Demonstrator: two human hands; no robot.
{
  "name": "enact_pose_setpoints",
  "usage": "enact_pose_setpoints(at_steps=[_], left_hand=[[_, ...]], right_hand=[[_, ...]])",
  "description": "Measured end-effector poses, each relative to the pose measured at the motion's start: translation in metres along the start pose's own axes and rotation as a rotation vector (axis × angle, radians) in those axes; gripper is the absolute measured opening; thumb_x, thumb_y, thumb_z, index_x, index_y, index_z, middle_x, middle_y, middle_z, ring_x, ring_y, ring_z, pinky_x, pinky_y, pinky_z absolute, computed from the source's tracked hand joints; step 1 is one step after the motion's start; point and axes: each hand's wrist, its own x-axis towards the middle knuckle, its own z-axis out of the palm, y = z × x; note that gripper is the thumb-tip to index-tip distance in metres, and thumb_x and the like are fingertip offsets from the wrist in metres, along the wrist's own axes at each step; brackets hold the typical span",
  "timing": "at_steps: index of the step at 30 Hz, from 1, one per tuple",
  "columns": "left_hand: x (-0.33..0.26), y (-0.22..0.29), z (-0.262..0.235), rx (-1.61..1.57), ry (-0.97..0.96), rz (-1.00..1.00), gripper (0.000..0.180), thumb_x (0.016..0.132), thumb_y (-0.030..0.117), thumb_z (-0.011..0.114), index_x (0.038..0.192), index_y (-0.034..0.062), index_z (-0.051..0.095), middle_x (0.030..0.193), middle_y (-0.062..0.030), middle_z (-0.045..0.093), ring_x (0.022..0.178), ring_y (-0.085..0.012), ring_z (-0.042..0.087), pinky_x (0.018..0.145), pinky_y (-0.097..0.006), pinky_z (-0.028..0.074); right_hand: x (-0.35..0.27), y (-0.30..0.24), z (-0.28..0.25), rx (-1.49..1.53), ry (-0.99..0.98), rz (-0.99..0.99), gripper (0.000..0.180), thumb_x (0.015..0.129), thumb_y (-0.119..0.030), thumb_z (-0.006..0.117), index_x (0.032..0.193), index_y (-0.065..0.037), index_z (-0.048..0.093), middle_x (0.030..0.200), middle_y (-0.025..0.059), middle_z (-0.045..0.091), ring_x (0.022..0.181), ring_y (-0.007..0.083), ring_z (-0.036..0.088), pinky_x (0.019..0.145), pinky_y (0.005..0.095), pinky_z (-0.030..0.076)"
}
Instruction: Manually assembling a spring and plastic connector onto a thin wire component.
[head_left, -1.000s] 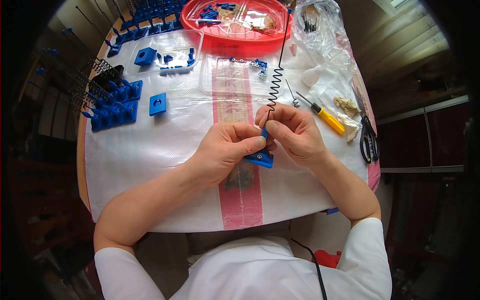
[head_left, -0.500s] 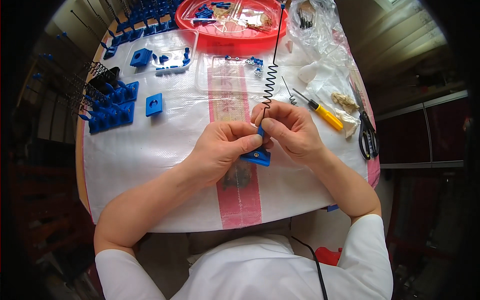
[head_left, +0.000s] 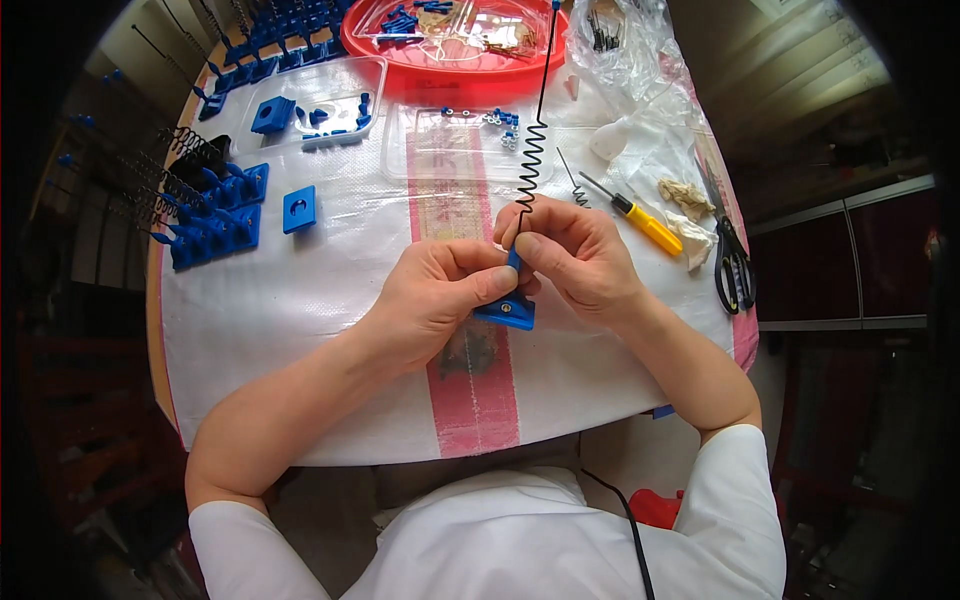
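Observation:
Near the middle of the table, my left hand (head_left: pixel 430 300) is closed round the upright post of a blue plastic base (head_left: pixel 514 316), thumb pressed on it. A small brass-coloured screw or insert shows on the base's flat foot. My right hand (head_left: pixel 580 255) pinches the lower end of a black coiled wire (head_left: pixel 531 163), just above the post. The wire stands up from there, zigzags through its coils, then runs straight to a small blue tip at the top. My fingers hide the exact joint between wire and post.
At left are a square blue piece (head_left: pixel 299 210) and finished-looking blue bases with coils (head_left: pixel 215 230). Behind stand a clear tray (head_left: pixel 372 85) of blue parts, a clear lid (head_left: pixel 398 150) with small rings, and a red tray (head_left: pixel 440 72). A yellow-handled screwdriver (head_left: pixel 650 228) and black scissors (head_left: pixel 735 275) lie at right.
The whole view has shifted slightly. Both hands keep nearly the same grip on the base and the wire.

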Motion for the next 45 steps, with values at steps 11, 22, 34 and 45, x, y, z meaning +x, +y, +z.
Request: enact_pose_setpoints(at_steps=[11, 22, 34, 45], left_hand=[[0.000, 0.001, 0.000, -0.020, -0.002, -0.011, 0.024, 0.094, 0.011, 0.064, 0.110, -0.0065, 0.065, 0.101, -0.0114, 0.070, 0.089, -0.0146, 0.068, 0.081, -0.028, 0.056], [0.000, 0.003, 0.001, -0.011, 0.013, -0.018, 0.027, 0.091, 0.015, 0.068, 0.109, -0.0046, 0.065, 0.100, -0.0136, 0.068, 0.089, -0.0179, 0.068, 0.081, -0.033, 0.057], [0.001, 0.005, 0.001, -0.038, 0.024, -0.025, 0.022, 0.086, 0.013, 0.072, 0.100, -0.0022, 0.065, 0.098, -0.0139, 0.068, 0.095, -0.0199, 0.067, 0.086, -0.034, 0.055], [0.001, 0.008, 0.002, -0.019, 0.037, -0.070, 0.015, 0.084, 0.009, 0.073, 0.092, 0.0016, 0.062, 0.094, -0.0124, 0.068, 0.091, -0.0182, 0.067, 0.081, -0.030, 0.055]], right_hand=[[-0.001, 0.000, -0.001, -0.007, 0.010, 0.013, 0.010, 0.095, -0.011, 0.062, 0.099, -0.002, 0.062, 0.087, -0.0016, 0.061, 0.071, 0.0050, 0.056, 0.064, 0.0216, 0.047], [0.000, 0.003, -0.003, -0.028, 0.010, -0.038, 0.011, 0.095, -0.011, 0.061, 0.100, -0.002, 0.063, 0.090, -0.0008, 0.062, 0.073, 0.0062, 0.058, 0.064, 0.0226, 0.049], [0.000, -0.003, -0.006, -0.009, -0.004, -0.010, 0.012, 0.092, -0.009, 0.062, 0.098, 0.001, 0.064, 0.103, 0.0078, 0.058, 0.089, 0.0109, 0.055, 0.075, 0.0236, 0.048], [0.000, -0.001, -0.003, -0.047, -0.005, -0.039, 0.014, 0.094, -0.007, 0.058, 0.103, 0.003, 0.062, 0.088, 0.0034, 0.064, 0.074, 0.0078, 0.060, 0.066, 0.0242, 0.052]])
